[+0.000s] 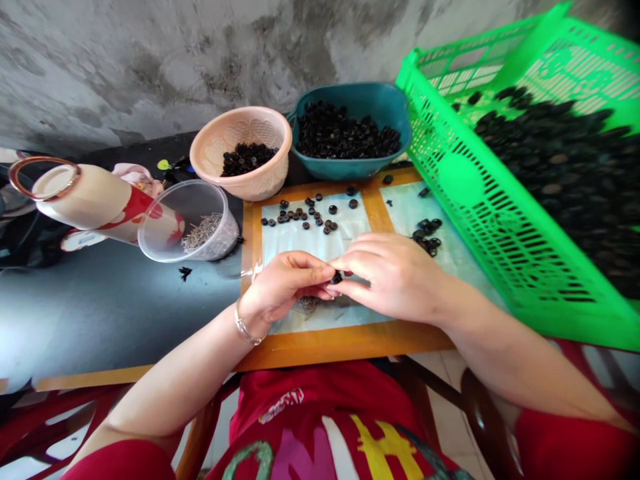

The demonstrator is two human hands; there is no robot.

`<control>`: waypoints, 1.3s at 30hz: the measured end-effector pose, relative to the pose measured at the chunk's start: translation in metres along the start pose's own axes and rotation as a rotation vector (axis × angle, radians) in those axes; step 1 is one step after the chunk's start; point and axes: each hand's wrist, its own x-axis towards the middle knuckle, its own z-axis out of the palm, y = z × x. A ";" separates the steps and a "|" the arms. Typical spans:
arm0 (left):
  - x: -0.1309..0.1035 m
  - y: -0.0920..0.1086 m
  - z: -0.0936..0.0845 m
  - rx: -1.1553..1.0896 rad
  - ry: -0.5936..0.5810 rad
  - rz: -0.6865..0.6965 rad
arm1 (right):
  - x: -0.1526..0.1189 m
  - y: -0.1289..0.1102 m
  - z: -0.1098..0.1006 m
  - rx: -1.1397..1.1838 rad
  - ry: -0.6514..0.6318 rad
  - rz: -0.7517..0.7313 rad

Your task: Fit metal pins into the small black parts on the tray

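Observation:
My left hand (295, 283) and my right hand (393, 273) meet over the pale blue work sheet (280, 243). Between their fingertips is a small round black part (337, 277), pinched from both sides; its exact kind cannot be made out. Beyond my hands, several small black rings (300, 215) lie scattered on the sheet. A little heap of metal pins (306, 305) sits just below my left hand, partly covered by it. To the right of my right hand is a cluster of black pieces (427, 235).
On the left stand a clear tub (220, 233) of metal pins and a cream and red flask (95, 200), lying tilted. At the back are a pink bowl (207, 157) and a teal basin (350, 165) with black parts. A green crate (465, 180) of black pieces borders the right.

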 end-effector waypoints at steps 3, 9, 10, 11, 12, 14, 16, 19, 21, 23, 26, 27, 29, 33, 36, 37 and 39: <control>0.000 0.000 0.000 0.000 0.019 -0.004 | 0.000 0.000 0.000 -0.015 0.001 -0.009; -0.001 0.000 -0.001 0.005 0.020 -0.012 | 0.001 0.000 0.001 -0.009 -0.006 -0.012; -0.001 0.000 -0.001 0.007 0.016 -0.015 | 0.001 0.000 0.001 -0.005 -0.006 -0.010; -0.001 0.001 -0.001 0.008 0.013 -0.016 | 0.001 0.000 0.001 0.000 -0.006 -0.008; -0.001 0.001 -0.001 0.011 0.011 -0.018 | 0.001 0.000 0.001 0.004 -0.004 -0.009; -0.001 0.003 -0.001 0.024 0.010 -0.021 | 0.001 0.001 0.001 0.012 0.006 -0.016; -0.001 0.004 -0.001 0.043 0.016 -0.022 | 0.001 0.002 0.002 0.026 0.018 -0.022; -0.001 0.004 -0.002 0.065 0.011 -0.016 | 0.002 0.002 0.003 0.072 0.021 -0.011; -0.001 0.004 -0.002 0.076 -0.006 -0.006 | 0.002 0.002 0.003 0.110 0.026 -0.005; -0.001 0.004 -0.003 0.085 -0.023 0.007 | 0.003 0.002 0.003 0.135 0.041 -0.011; -0.001 0.004 -0.006 0.136 -0.034 0.046 | 0.004 0.003 0.003 0.142 0.075 -0.020; -0.001 0.004 -0.008 0.160 -0.031 0.087 | 0.004 0.004 0.003 0.146 0.087 -0.021; -0.001 0.004 -0.011 0.213 -0.037 0.216 | 0.004 0.006 0.003 0.170 0.106 -0.024; -0.005 0.001 -0.011 0.474 -0.080 0.499 | 0.004 0.009 0.004 0.242 0.135 -0.026; -0.007 -0.001 -0.008 0.772 -0.005 0.697 | 0.004 0.011 0.006 0.274 0.156 -0.025; -0.008 -0.001 -0.007 0.846 0.024 0.750 | 0.004 0.011 0.007 0.283 0.157 -0.021; -0.008 -0.002 -0.006 0.941 0.068 0.824 | 0.004 0.011 0.008 0.298 0.151 -0.011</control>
